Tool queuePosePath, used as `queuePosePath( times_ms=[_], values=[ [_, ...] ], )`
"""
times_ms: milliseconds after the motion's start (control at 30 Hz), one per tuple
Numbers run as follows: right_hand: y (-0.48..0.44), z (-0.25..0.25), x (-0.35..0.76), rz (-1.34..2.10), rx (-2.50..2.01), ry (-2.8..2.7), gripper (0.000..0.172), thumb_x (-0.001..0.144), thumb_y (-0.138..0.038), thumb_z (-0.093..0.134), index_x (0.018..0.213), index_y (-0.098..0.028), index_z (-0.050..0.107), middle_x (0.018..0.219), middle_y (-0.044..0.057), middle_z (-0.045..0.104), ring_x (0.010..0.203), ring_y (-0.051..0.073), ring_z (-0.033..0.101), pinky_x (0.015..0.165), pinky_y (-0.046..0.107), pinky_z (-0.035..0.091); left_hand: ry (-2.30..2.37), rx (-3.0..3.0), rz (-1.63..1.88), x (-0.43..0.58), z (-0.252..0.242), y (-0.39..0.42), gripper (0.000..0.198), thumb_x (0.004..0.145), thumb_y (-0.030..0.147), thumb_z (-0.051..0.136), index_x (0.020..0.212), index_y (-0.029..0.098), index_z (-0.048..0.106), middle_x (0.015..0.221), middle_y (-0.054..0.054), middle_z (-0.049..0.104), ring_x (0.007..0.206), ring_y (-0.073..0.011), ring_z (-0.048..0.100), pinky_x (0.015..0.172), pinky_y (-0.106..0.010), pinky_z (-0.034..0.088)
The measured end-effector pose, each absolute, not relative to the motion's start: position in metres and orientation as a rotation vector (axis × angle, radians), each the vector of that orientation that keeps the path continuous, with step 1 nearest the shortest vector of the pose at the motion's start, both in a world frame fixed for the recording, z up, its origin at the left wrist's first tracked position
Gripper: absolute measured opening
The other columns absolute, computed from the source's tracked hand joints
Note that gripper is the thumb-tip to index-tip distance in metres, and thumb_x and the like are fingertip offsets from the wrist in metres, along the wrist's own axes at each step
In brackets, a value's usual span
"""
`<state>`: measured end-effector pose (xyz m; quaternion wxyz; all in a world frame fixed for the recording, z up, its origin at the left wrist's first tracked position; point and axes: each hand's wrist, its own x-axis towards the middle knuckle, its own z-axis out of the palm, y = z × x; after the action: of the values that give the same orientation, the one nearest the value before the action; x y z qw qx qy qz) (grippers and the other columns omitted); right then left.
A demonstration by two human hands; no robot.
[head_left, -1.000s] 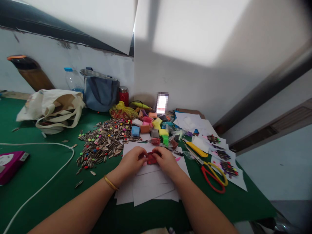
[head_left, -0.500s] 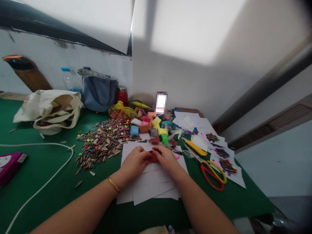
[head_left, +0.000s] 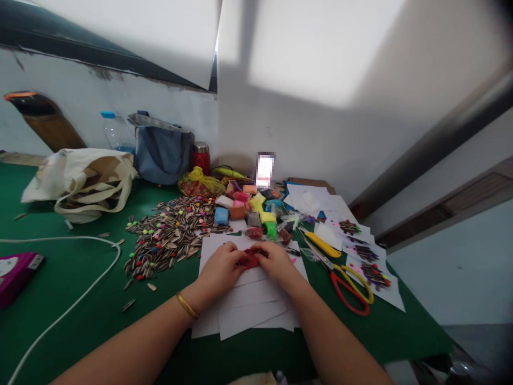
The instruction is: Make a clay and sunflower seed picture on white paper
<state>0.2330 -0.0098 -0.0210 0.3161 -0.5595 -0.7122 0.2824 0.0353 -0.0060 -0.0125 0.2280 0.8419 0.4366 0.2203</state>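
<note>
My left hand (head_left: 219, 269) and my right hand (head_left: 276, 263) meet over a stack of white paper sheets (head_left: 248, 310) on the green table (head_left: 80, 278). Both pinch a small red lump of clay (head_left: 250, 259) between their fingertips. A gold bangle (head_left: 186, 306) sits on my left wrist. Just beyond the hands lie several small packets of coloured clay (head_left: 252, 208). A pile of sunflower seeds with small coloured clay beads (head_left: 168, 235) spreads to the left of the paper.
Red-and-yellow scissors (head_left: 350, 291) and a yellow knife (head_left: 323, 245) lie right of the paper, beside paper sheets with seed pictures (head_left: 371, 270). A cream tote bag (head_left: 84, 179), blue bag (head_left: 162, 149), water bottle (head_left: 114, 131) and red can (head_left: 202, 156) stand at the wall. A white cable (head_left: 80, 299) crosses the left.
The two hands stay on the red clay and shift only slightly. The view has moved a little.
</note>
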Motion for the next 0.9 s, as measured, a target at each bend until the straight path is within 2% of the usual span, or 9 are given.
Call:
queuePosePath(
  times_ms=[233, 333, 533, 667, 900],
  values=[
    [-0.012, -0.015, 0.230, 0.737, -1.497, -1.908, 0.029, 0.082, -0.008, 0.055, 0.099, -0.023, 0.073, 0.100, 0.003, 0.072, 0.095, 0.020, 0.063, 0.087, 0.033, 0.048, 1.182, 2.228, 0.632, 0.031, -0.018, 0.001, 0.022, 0.087, 0.015, 0.055, 0.095, 0.024, 0.074, 0.094, -0.006, 0.058, 0.091, -0.0203, 0.057, 0.085, -0.033, 0.046],
    [-0.013, -0.016, 0.230, 0.729, -1.499, -1.908, 0.029, 0.082, -0.008, 0.056, 0.101, -0.023, 0.072, 0.102, 0.004, 0.071, 0.096, 0.020, 0.063, 0.088, 0.034, 0.048, 1.154, 2.187, 0.639, 0.028, -0.019, 0.005, 0.021, 0.083, 0.012, 0.057, 0.091, 0.022, 0.074, 0.094, -0.005, 0.058, 0.092, -0.0200, 0.058, 0.085, -0.033, 0.046],
    [-0.013, -0.017, 0.230, 0.711, -1.526, -1.939, 0.029, 0.082, -0.009, 0.057, 0.104, -0.021, 0.071, 0.103, 0.005, 0.071, 0.096, 0.020, 0.062, 0.088, 0.034, 0.047, 1.242, 2.239, 0.630, 0.033, -0.015, 0.000, 0.011, 0.081, 0.020, 0.066, 0.092, 0.022, 0.069, 0.091, -0.004, 0.057, 0.089, -0.0205, 0.057, 0.078, -0.032, 0.044],
    [-0.012, -0.021, 0.231, 0.695, -1.527, -1.949, 0.030, 0.082, -0.008, 0.058, 0.106, -0.022, 0.070, 0.106, 0.005, 0.070, 0.098, 0.020, 0.062, 0.089, 0.035, 0.047, 1.328, 2.342, 0.619, 0.040, -0.014, -0.007, 0.016, 0.084, 0.024, 0.066, 0.099, 0.021, 0.062, 0.095, -0.004, 0.057, 0.091, -0.0221, 0.055, 0.077, -0.033, 0.043],
    [-0.008, -0.025, 0.237, 0.719, -1.512, -1.871, 0.033, 0.083, -0.009, 0.056, 0.111, -0.020, 0.069, 0.109, 0.006, 0.071, 0.100, 0.020, 0.064, 0.093, 0.036, 0.048, 1.320, 2.381, 0.590, 0.042, -0.013, -0.009, 0.014, 0.085, 0.022, 0.064, 0.099, 0.023, 0.064, 0.094, -0.004, 0.055, 0.091, -0.0217, 0.055, 0.078, -0.032, 0.041]
  ],
)
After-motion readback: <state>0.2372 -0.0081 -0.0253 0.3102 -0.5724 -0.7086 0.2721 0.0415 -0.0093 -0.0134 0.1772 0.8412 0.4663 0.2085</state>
